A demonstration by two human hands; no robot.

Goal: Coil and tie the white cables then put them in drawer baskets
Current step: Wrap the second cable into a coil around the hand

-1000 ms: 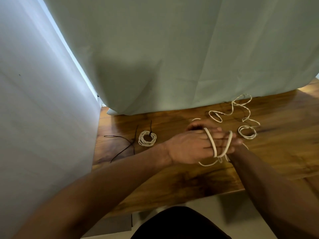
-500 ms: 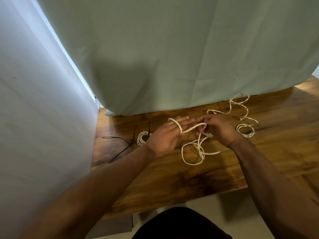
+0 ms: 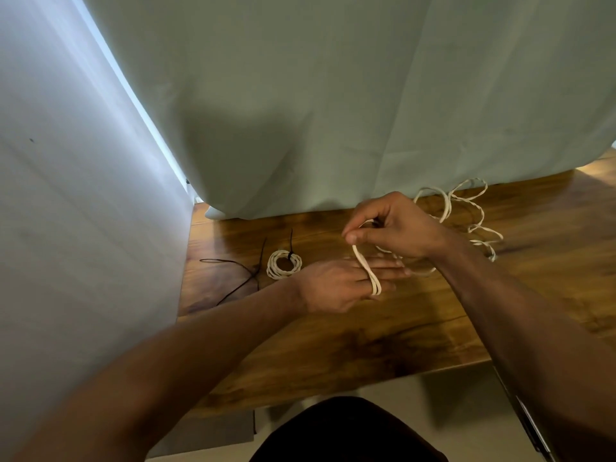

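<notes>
Cable [image 3: 366, 269] partly hidden behind right hand [image 3: 398, 228]

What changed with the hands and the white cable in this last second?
The right hand, pinching the white cable, rose above the left hand and drew the slack loops snug round its straight fingers. The tied coil, black ties and loose tangle behind stayed put.
</notes>
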